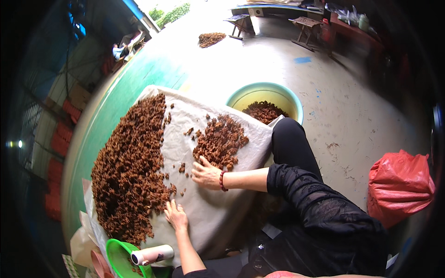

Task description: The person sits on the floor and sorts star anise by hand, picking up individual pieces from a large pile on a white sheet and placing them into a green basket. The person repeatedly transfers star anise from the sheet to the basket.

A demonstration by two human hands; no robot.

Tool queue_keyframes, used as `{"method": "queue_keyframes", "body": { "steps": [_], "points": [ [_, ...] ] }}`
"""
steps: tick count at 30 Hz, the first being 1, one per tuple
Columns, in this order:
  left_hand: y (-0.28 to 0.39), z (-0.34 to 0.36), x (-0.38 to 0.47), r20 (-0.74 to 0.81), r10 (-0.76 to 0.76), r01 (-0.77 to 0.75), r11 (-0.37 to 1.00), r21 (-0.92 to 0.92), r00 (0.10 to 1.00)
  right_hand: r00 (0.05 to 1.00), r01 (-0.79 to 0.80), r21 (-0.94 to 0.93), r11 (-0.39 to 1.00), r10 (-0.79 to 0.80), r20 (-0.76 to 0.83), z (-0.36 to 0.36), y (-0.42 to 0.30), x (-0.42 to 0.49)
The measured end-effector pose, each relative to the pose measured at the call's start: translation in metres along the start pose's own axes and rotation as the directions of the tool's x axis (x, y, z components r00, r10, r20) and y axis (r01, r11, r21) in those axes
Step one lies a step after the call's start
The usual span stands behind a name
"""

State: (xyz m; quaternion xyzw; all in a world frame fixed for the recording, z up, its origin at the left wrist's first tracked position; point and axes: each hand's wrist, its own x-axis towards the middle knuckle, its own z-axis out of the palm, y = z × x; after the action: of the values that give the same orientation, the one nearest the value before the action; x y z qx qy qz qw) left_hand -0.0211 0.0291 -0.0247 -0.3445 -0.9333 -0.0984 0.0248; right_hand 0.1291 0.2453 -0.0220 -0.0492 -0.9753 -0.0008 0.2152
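A large heap of dried star anise covers the left side of a table draped in a pale cloth. At this heap's near right edge lies my left hand, fingers somewhat apart, with nothing visible in its grasp. My right hand, a dark red bead bracelet on its wrist, is palm down beside a smaller pile of star anise. Its fingers are spread, and the thumb reaches the pile's lower edge. A few loose pieces are scattered between the two piles.
Beyond the table's right corner stands a basin holding star anise. A green plastic basin and a pale cylindrical object are at lower left. A red woven sack is on the right; a seated person is far off.
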Motion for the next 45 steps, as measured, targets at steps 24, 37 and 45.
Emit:
{"method": "queue_keyframes", "body": {
  "steps": [24, 37, 45],
  "points": [
    [0.061, -0.003, 0.015, -0.052, 0.005, -0.003, 0.999, 0.044, 0.999, 0.999, -0.019, 0.221, 0.975, 0.012, 0.033, 0.017, 0.006, -0.029],
    [-0.040, -0.014, 0.088, 0.063, -0.413, 0.417, 0.906, -0.068, 0.908, 0.982, 0.004, 0.216, 0.976, 0.037, -0.185, 0.023, 0.006, -0.035],
    [-0.010, 0.002, 0.023, -0.139, 0.181, -0.188, 0.981, -0.039, 0.974, 0.998, -0.048, 0.104, 0.993, 0.052, -0.041, -0.004, 0.002, -0.040]
  ]
}}
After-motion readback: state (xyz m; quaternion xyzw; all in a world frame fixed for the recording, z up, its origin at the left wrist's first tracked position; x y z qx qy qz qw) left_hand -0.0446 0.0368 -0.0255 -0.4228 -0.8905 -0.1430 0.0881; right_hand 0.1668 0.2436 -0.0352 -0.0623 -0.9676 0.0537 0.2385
